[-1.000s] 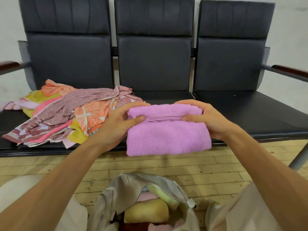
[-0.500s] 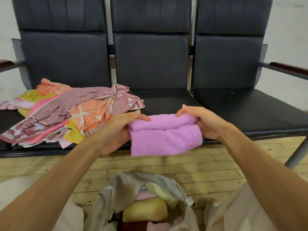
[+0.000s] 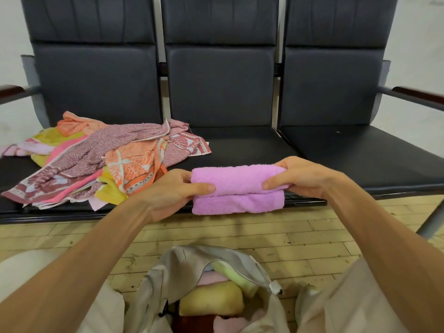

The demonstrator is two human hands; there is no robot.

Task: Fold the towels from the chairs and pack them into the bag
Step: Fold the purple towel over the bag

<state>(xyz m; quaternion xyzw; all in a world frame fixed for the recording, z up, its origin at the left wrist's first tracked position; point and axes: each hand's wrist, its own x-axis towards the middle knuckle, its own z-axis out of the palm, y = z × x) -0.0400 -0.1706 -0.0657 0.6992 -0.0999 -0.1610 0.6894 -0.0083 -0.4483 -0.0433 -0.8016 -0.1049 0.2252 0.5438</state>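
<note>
Above the open bag (image 3: 217, 263), our left hand (image 3: 168, 193) and right hand (image 3: 300, 179) pinch the pink towel (image 3: 236, 188) by its ends; soft, light, likely to unfold; we judge end-grips soundest.

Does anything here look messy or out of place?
Only the heap of unfolded towels on the left chair seat: crumpled, overlapping every which way. The pink towel, gripped by the left hand and right hand, is neatly folded. Nothing looks spilled or damaged.
</note>
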